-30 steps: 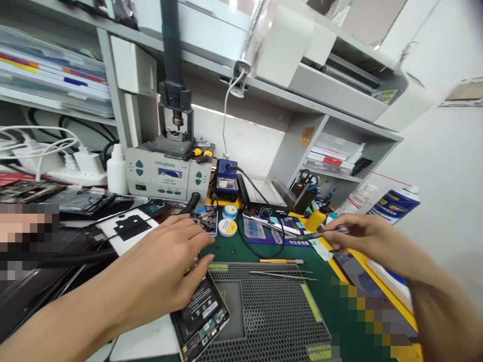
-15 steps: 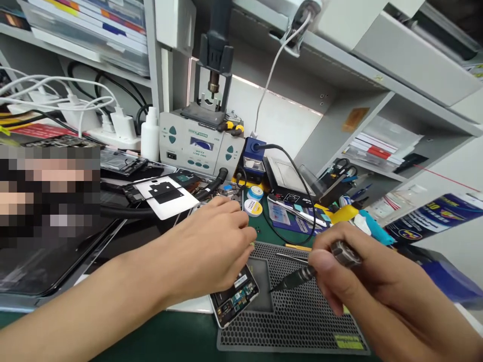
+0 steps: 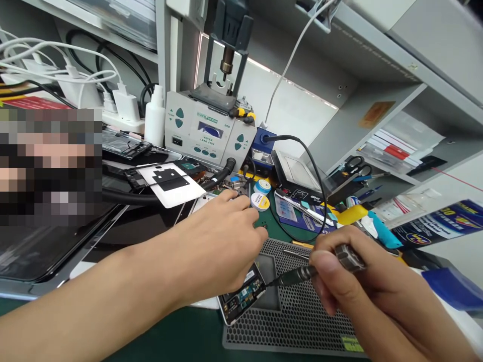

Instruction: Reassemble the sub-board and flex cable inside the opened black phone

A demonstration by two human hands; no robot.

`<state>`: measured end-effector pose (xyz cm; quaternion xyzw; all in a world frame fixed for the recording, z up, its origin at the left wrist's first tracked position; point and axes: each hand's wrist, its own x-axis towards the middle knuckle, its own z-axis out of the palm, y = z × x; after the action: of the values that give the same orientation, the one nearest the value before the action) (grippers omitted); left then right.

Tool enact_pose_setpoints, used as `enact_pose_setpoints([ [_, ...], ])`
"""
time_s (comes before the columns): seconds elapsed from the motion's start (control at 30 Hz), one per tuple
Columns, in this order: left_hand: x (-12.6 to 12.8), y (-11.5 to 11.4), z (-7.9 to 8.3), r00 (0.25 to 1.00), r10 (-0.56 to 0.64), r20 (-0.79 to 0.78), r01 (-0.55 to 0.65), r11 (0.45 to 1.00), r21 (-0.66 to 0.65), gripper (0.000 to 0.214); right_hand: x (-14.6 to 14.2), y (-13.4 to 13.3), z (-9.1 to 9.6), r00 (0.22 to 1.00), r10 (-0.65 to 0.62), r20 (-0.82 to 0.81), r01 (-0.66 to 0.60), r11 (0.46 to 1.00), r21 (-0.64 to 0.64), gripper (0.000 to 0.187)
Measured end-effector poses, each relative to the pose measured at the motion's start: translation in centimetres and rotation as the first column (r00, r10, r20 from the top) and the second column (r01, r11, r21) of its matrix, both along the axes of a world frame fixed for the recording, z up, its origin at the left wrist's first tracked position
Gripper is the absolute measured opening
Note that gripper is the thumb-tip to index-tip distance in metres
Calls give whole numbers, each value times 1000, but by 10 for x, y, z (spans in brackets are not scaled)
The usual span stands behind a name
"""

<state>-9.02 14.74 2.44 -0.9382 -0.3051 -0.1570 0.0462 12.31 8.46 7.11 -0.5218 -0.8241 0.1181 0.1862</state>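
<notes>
An opened phone (image 3: 241, 296) with its back cover off lies partly on a black perforated mat (image 3: 298, 317), its circuit board showing at the lower end. My left hand (image 3: 215, 246) lies over the phone's upper part, fingers curled down and pressing on it. My right hand (image 3: 350, 281) is closed round a small metal precision screwdriver (image 3: 302, 274). The driver's tip points left and touches the phone's lower right corner.
A grey soldering station (image 3: 206, 133) with a hot-air holder stands at the back, a white bottle (image 3: 154, 123) beside it. Solder wick reels (image 3: 260, 201), tweezers, a scissors holder, cables and dismantled phone parts crowd the green mat. A dark tablet (image 3: 41, 251) lies at left.
My right hand brought the screwdriver from the far right in to the phone; its tip now touches the phone. The view moved closer and lower. My left hand stayed on the phone.
</notes>
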Motion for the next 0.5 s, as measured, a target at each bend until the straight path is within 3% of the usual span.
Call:
enact_pose_setpoints([
  [0.5, 0, -4, -1, 999, 40, -13, -41, 993, -113, 21, -1, -4, -1, 998, -62, 29, 60, 997, 48, 31],
])
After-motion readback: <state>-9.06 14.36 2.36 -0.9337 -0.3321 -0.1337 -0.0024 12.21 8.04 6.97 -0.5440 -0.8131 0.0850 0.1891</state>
